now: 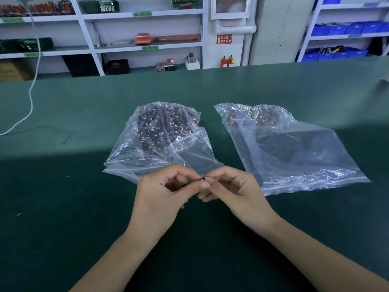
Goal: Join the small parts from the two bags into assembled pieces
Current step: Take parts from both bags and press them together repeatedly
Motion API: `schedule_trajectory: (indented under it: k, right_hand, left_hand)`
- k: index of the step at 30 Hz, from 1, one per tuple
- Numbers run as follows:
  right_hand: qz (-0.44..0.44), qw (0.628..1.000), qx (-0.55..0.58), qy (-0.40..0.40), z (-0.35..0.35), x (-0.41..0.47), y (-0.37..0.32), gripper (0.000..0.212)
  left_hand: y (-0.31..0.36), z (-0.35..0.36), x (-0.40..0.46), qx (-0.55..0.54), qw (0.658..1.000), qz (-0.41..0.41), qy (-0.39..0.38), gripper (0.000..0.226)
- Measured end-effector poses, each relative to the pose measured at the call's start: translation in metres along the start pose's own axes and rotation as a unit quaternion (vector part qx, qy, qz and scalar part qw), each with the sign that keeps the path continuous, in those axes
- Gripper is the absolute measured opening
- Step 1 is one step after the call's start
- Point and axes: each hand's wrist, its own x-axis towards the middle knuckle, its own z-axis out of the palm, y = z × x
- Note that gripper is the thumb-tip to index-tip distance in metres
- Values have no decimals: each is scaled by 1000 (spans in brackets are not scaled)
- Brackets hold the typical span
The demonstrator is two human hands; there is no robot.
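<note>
Watching from the head camera, I am seeing both hands meeting low over the dark green counter, just in front of the two bags. My left hand is curling its fingers in, and its grip is pinching a thin dark small part between thumb and forefinger; my right hand is pinching the same part at its right end, where a pale tip is showing, fingertips of both hands touching. The piece is too small for me to tell its form. The left bag is lying crumpled, clear and glossy, bulging with dark pieces flecked white, and its near edge is reaching under my left hand. The right bag is lying flatter, its parts heaped at the far end, its sealed near edge just beside my right hand. The two bags are sitting apart with a strip of bare mat between them. Open counter is stretching left and right of the bags. A white cable is trailing down onto the far left of the counter, well apart from the hands. Beyond the far edge, white shelves and blue bins are standing.
</note>
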Motion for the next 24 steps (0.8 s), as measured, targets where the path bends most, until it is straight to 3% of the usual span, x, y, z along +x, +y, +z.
schedule_trajectory:
  k: [3, 8, 14, 24]
  right_hand:
    - [-4, 1000, -27, 12, 0, 0, 0, 13]
    - [-20, 998, -17, 57, -1, 2, -3, 12]
    - [-26, 996, -26, 78, -2, 1, -4, 11]
    - [23, 996, 1, 80, 5, 1, -6, 22]
  left_hand:
    - [2, 5, -1, -83, 996, -43, -9, 7]
    - [6, 13, -4, -165, 982, -93, -21, 19]
    - [3, 13, -2, -122, 987, -101, 7, 10]
    - [-2, 14, -2, -106, 989, -102, 22, 13]
